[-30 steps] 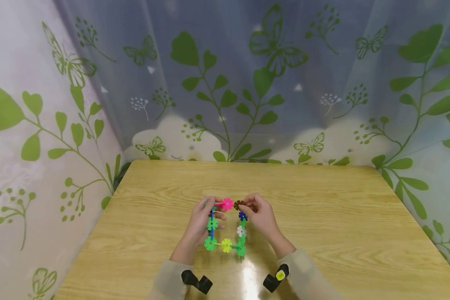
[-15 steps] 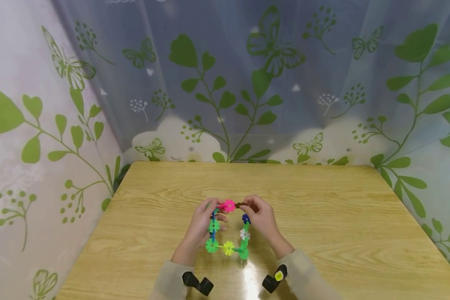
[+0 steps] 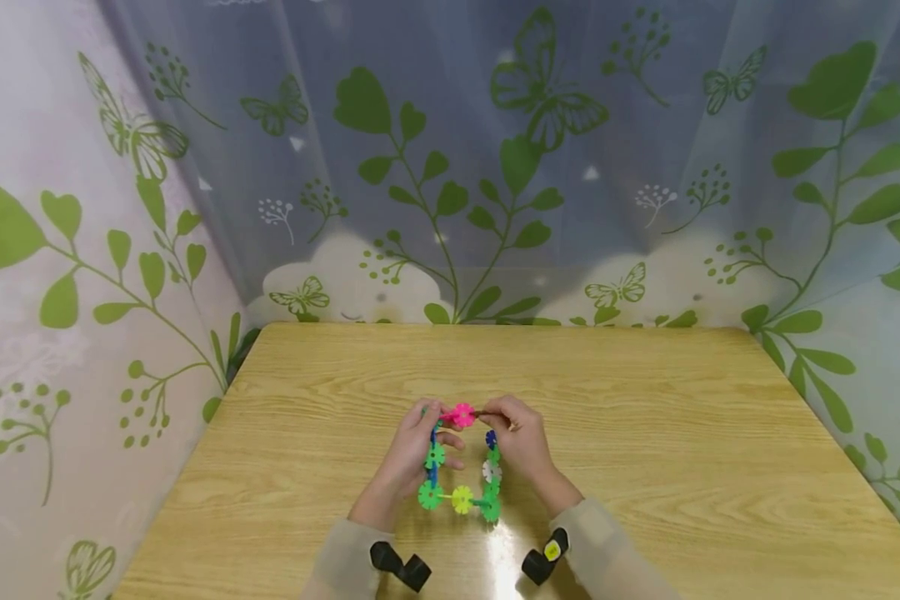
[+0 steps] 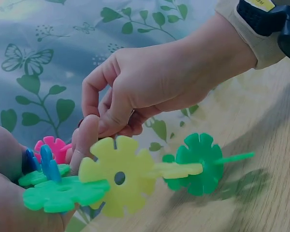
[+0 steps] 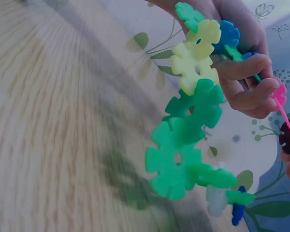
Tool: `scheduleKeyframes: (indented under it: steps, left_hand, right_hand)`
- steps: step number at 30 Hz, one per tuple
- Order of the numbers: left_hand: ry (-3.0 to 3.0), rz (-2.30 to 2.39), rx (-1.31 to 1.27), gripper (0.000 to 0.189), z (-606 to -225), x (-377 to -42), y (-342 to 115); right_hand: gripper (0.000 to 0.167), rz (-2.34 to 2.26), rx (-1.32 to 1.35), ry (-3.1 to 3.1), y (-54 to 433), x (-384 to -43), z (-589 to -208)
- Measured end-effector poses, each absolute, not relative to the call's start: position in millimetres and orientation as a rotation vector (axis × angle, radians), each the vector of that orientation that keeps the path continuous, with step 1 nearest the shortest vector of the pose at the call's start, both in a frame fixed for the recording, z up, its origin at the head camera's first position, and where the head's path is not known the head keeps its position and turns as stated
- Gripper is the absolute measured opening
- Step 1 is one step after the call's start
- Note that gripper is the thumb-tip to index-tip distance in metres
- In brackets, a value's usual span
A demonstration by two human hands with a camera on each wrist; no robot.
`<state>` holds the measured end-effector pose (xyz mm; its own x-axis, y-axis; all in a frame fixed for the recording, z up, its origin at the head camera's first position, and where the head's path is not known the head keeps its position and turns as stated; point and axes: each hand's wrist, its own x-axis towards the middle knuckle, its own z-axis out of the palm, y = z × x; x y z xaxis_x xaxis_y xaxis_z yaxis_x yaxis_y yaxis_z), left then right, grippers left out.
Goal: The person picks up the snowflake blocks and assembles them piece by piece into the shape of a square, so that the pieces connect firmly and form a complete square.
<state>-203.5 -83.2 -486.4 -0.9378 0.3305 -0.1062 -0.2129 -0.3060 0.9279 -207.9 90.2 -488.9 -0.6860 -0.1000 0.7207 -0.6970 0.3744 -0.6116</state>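
Note:
A chain of slotted snowflake discs forms a nearly square loop between the hands. My left hand (image 3: 408,450) grips its upper left corner, near blue and green discs (image 3: 435,455). My right hand (image 3: 523,437) pinches a brown disc (image 5: 286,135) against the edge of a pink disc (image 3: 463,415); how deep the slots sit cannot be told. Along the bottom run a yellow disc (image 4: 140,174) and green discs (image 4: 198,150). Up the right side, a white disc (image 3: 491,472) leads to a dark blue disc (image 5: 238,208) at the loose end, apart from the brown one.
The wooden table (image 3: 645,433) lies under the hands, and the chain casts a shadow on it. A leaf-and-butterfly curtain (image 3: 450,167) hangs behind the table. Black cameras (image 3: 401,567) are strapped to both wrists.
The brown disc has turned from face-on to edge-on and come up against the pink disc. Both hands and the chain have shifted slightly; the left hand has moved right.

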Motion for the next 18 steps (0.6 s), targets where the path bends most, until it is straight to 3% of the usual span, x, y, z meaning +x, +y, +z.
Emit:
scheduleKeyframes:
  steps: [3, 10, 18]
  left_hand:
    - [1.597, 2.285, 0.156, 0.032, -487.3, -204.1, -83.6]
    - [1.549, 2.294, 0.177, 0.030, -485.6, -203.6, -85.9]
    - [1.573, 2.266, 0.172, 0.031, -486.1, -202.2, -85.6]
  right_hand:
    - [0.020, 1.241, 0.756, -2.011, 94.5, -218.6, -505.5]
    - [0.019, 1.438, 0.755, -2.027, 95.7, -216.5, -505.8]
    - [0.019, 1.050, 0.866, -1.960, 95.7, -222.0, -507.5]
